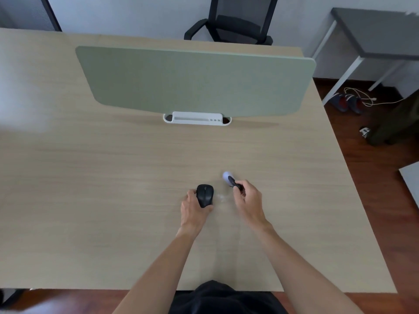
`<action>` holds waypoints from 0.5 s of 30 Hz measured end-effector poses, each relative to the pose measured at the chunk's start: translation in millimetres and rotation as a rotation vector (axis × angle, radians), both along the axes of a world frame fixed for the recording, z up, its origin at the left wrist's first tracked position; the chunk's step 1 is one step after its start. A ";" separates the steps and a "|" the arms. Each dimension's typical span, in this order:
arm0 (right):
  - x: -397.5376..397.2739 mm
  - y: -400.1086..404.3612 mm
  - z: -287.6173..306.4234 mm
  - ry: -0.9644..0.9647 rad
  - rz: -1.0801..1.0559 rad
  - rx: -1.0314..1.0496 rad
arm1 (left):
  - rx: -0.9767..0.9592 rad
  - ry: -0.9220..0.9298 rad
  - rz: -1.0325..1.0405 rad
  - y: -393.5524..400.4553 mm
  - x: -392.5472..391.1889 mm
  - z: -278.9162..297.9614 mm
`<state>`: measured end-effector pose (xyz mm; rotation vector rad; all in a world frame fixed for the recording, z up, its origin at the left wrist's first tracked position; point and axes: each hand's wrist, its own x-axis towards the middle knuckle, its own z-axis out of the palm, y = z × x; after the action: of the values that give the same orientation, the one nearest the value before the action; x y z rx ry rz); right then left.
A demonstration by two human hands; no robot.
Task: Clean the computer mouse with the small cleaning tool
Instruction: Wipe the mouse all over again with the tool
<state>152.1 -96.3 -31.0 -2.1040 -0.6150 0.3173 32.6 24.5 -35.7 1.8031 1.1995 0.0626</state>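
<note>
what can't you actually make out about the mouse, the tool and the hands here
Head view, the only one:
- cleaning tool: pale tip motion-blurred; near end hidden in the right hand.
- mouse: underside and near edge hidden by the left hand.
- faint smear on the desk between the hands: too blurred to identify.

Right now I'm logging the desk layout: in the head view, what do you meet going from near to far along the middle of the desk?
Left hand → computer mouse → white desk tray → green divider panel → black office chair.
</note>
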 end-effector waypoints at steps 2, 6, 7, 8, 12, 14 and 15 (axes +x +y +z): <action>-0.5 -7.4 -5.6 -0.009 0.014 -0.061 | 0.011 -0.014 -0.002 -0.1 0.5 -1.3; -5.6 -19.2 -16.7 -0.058 -0.005 -0.171 | 0.028 -0.029 -0.016 -1.2 0.0 -7.0; -6.9 -21.9 -19.7 -0.083 -0.009 -0.193 | 0.033 -0.029 -0.017 -1.6 -0.2 -8.8; -8.5 -24.8 -21.5 -0.089 -0.016 -0.216 | 0.035 -0.033 -0.018 -2.0 -0.6 -10.6; -14.6 -33.8 -26.2 -0.138 0.022 -0.347 | 0.095 -0.037 -0.064 -5.4 -5.9 -14.9; -17.9 -36.0 -27.1 -0.147 0.029 -0.411 | 0.134 -0.023 -0.063 -9.0 -12.8 -16.8; -19.1 -36.8 -28.6 -0.139 0.016 -0.431 | 0.181 -0.009 -0.069 -11.8 -18.3 -17.4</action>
<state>132.9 -133.1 -59.7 -2.5516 -0.6917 0.3375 14.3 12.8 -53.2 1.9978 1.1549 0.1430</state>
